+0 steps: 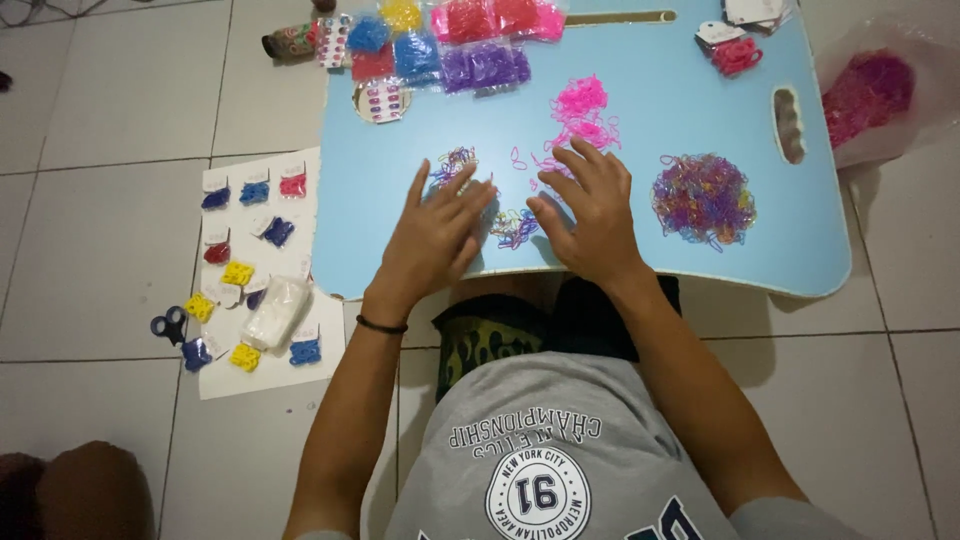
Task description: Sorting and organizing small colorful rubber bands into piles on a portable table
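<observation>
Both hands [515, 220] mid-table [700, 270], edges clear

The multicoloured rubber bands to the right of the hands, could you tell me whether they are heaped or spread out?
Heaped: the multicoloured rubber bands form one dense mound on the blue table, apart from the right hand.

A grey short-sleeved shirt [560, 450] with white printed lettering and a round white emblem fills the lower middle of the frame. A thin black band [381, 325] circles the left wrist. Forearms are bare.
</observation>
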